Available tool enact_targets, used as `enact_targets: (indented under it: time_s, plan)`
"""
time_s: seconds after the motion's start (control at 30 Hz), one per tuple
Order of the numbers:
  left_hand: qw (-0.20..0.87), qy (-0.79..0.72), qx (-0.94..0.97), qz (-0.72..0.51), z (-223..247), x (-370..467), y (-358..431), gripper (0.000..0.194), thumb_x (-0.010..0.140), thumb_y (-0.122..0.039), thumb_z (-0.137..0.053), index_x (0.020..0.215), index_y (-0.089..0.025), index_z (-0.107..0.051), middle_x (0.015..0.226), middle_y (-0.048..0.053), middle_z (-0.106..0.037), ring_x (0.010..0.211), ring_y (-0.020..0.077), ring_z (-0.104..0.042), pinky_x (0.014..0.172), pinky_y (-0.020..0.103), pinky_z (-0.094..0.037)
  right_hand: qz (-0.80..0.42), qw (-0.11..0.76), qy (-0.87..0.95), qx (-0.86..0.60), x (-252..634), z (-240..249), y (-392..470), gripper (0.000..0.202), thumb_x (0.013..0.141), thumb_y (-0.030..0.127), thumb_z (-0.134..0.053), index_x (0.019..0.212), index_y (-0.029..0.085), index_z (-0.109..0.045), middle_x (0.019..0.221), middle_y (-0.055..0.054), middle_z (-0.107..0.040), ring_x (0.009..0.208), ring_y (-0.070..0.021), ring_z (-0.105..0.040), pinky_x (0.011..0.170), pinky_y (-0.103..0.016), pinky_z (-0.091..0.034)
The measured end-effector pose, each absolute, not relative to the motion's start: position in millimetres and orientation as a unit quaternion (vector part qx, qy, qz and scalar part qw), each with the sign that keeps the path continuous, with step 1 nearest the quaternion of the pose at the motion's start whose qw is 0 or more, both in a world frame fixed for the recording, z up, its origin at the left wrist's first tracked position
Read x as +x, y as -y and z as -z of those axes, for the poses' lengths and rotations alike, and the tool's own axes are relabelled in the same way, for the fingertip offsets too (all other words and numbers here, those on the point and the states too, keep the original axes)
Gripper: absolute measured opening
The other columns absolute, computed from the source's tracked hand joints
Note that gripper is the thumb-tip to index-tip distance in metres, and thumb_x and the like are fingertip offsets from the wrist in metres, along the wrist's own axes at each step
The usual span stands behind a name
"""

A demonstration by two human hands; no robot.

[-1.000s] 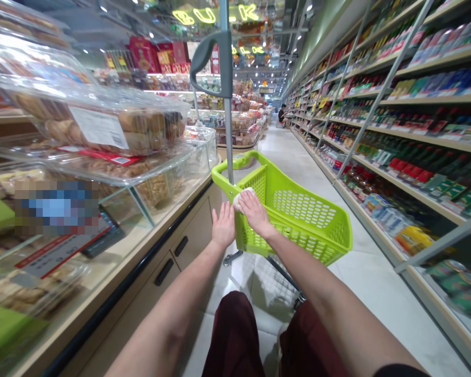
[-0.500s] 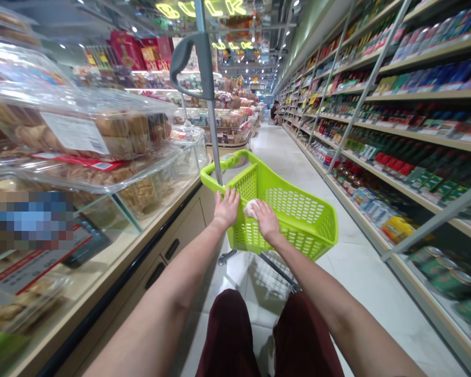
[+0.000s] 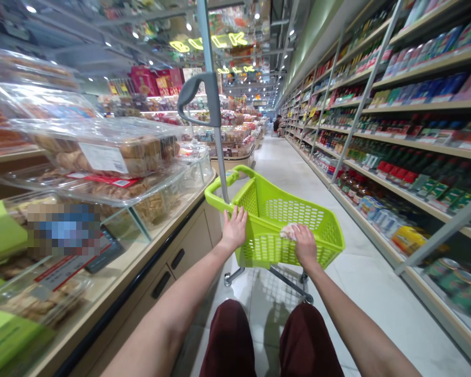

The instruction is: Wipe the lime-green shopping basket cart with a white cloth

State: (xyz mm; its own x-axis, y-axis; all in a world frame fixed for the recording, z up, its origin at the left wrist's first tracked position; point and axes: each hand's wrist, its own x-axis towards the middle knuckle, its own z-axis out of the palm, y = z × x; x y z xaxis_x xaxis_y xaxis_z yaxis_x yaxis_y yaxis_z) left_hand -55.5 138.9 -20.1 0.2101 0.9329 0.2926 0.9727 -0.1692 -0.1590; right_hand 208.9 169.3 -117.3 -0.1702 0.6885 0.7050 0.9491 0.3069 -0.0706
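Observation:
A lime-green shopping cart with perforated basket walls stands in front of my knees. My left hand grips its near rim close to the handle end, fingers laid over the edge. Farther right along the same rim, my right hand is closed on a crumpled whitish cloth and presses it against the top edge. Part of the cloth is hidden under the fingers. A grey pole with a looped grey handle rises from the cart's left end.
At left, a wooden display counter holds clear plastic boxes of baked goods. Long shelves of bottles, cans and packets line the right side. Pale floor tiles run down the aisle, where a person is far off.
My right hand has slid right along the rim with the cloth. My left hand stays on the rim near the handle end. The view has tilted up slightly.

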Motion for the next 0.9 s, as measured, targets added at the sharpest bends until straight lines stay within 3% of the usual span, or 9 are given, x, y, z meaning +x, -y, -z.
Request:
enact_targets:
  time_s: [0.17,0.37,0.47,0.6,0.77,0.9]
  plan:
    - [0.167,0.609,-0.771,0.086,25.6,-36.0,-127.5,0.066,0.07,-0.017,-0.04,0.135,-0.011,-0.026,0.144,0.01,-0.021,0.133,0.029,-0.005,0.104,0.058,-0.004,0.151,0.33,0.736,-0.571,191.0,107.2,-177.2,0.044,0.074,0.007,-0.037,0.115,0.013,-0.053,0.117,-0.012,-0.053,0.112,-0.0243,-0.041,0.095,-0.04,-0.033]
    - [0.136,0.591,-0.783,0.142,27.3,-43.0,-109.5,0.068,0.068,-0.016,-0.043,0.134,-0.012,-0.026,0.145,0.008,-0.019,0.134,0.0246,-0.007,0.106,0.053,-0.01,0.074,0.39,0.784,-0.477,119.0,73.8,-178.0,0.051,0.072,0.002,-0.034,0.12,0.013,-0.049,0.122,-0.011,-0.05,0.116,-0.0222,-0.039,0.099,-0.039,-0.031]
    - [0.137,0.637,-0.734,0.19,33.4,-67.8,-96.8,0.069,0.069,-0.016,-0.043,0.135,-0.011,-0.023,0.145,0.01,-0.018,0.134,0.0226,-0.01,0.107,0.048,-0.012,0.072,0.419,0.793,-0.436,90.9,50.8,-173.1,0.049,0.077,0.003,-0.034,0.123,0.013,-0.046,0.129,-0.01,-0.044,0.124,-0.0216,-0.031,0.102,-0.04,-0.029]
    - [0.13,0.687,-0.692,0.18,42.7,-95.6,-86.4,0.072,0.068,-0.015,-0.044,0.136,-0.01,-0.019,0.145,0.011,-0.014,0.134,0.0248,-0.008,0.106,0.051,-0.012,0.115,0.426,0.828,-0.345,62.2,31.7,-166.6,0.043,0.084,0.009,-0.036,0.125,0.018,-0.045,0.138,-0.006,-0.035,0.132,-0.0198,-0.016,0.106,-0.043,-0.023]
    - [0.123,0.684,-0.698,0.173,45.9,-95.6,-84.7,0.074,0.067,-0.015,-0.046,0.136,-0.011,-0.018,0.146,0.011,-0.011,0.134,0.0247,-0.005,0.106,0.052,-0.009,0.133,0.363,0.88,-0.276,47.8,58.9,-158.9,0.04,0.086,0.01,-0.038,0.125,0.017,-0.044,0.138,-0.007,-0.035,0.133,-0.0177,-0.013,0.106,-0.045,-0.023]
    - [0.062,0.666,-0.697,0.259,55.1,-85.2,-82.4,0.07,0.068,-0.015,-0.046,0.134,-0.01,-0.023,0.144,0.013,-0.02,0.133,0.0234,-0.014,0.107,0.048,-0.014,0.116,0.343,0.891,-0.272,59.7,91.9,-146.5,0.039,0.085,0.01,-0.039,0.122,0.017,-0.047,0.134,-0.008,-0.04,0.132,-0.0188,-0.018,0.104,-0.046,-0.027]
